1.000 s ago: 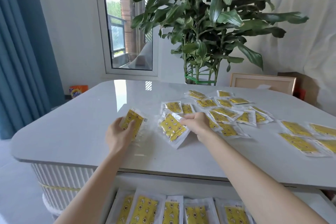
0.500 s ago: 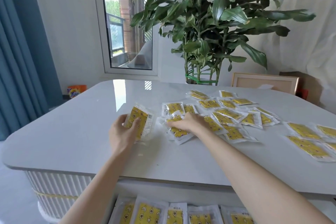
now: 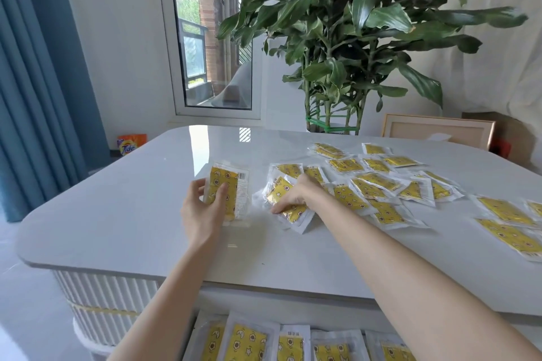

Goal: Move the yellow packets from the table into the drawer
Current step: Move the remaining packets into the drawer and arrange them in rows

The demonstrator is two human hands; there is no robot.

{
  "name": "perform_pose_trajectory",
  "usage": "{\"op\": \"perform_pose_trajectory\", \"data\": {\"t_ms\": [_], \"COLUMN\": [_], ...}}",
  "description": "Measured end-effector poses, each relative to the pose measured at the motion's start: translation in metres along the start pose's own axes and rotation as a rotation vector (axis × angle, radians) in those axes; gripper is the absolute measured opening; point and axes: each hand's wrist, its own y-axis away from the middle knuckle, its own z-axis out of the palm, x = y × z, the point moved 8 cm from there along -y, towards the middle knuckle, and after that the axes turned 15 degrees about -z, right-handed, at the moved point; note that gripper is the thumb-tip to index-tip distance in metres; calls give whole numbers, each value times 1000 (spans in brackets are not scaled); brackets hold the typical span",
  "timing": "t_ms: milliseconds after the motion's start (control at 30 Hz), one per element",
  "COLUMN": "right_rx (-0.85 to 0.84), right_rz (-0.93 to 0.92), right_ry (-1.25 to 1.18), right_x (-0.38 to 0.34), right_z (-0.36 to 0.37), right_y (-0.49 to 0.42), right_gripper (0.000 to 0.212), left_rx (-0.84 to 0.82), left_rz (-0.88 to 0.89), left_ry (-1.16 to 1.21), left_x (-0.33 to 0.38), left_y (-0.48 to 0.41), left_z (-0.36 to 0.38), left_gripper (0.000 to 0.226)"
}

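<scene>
Several yellow packets in clear wrappers lie spread over the right half of the white table (image 3: 117, 214). My left hand (image 3: 202, 211) grips one yellow packet (image 3: 227, 189) upright at the table's middle, thumb across its front. Beside it, my right hand (image 3: 296, 195) pinches a crumpled yellow packet (image 3: 286, 202) against the tabletop at the near edge of the pile (image 3: 378, 182). Below the table's front edge the open drawer (image 3: 293, 343) shows a row of several yellow packets lying side by side.
A large potted plant (image 3: 337, 38) stands behind the table. A wooden frame (image 3: 437, 129) leans at the back right. An orange detergent bag (image 3: 130, 145) sits on the floor by the blue curtain (image 3: 35, 82). More packets (image 3: 510, 223) lie at the far right.
My right hand has lowered its packet from a raised tilt down onto the table by the pile. My left hand still holds its packet, now more upright.
</scene>
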Motion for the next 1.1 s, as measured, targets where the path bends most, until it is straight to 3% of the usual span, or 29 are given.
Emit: {"op": "perform_pose_trajectory", "data": {"t_ms": [133, 267, 500, 733, 833, 933, 1000, 1067, 1100], "right_rx": [83, 161, 267, 243, 163, 88, 36, -32, -75], "right_rz": [-32, -59, -107, -178, -198, -192, -186, -175, -161], "right_ry": [-138, -336, -568, -683, -687, -707, -712, -711, -703], "right_x": [-1, 5, 12, 19, 19, 24, 29, 37, 42], "right_z": [3, 0, -16, -35, -32, -25, -20, -14, -10], "right_y": [5, 17, 48, 109, 133, 162, 182, 201, 210], "right_gripper": [99, 84, 76, 67, 89, 100, 69, 33, 26], "left_rx": [-13, -113, -250, -436, -527, -637, -729, -844, -901], "left_rz": [-15, -20, -112, -213, -241, -253, -283, -335, -360], "left_ry": [15, 62, 142, 149, 141, 81, 43, -28, -86], "left_x": [0, 4, 8, -3, -5, -10, -14, -18, -20], "left_y": [1, 9, 37, 82, 106, 130, 144, 159, 169], "left_z": [-1, 3, -5, -21, -27, -31, -32, -29, -27], "left_gripper": [23, 21, 27, 22, 31, 65, 71, 53, 43]}}
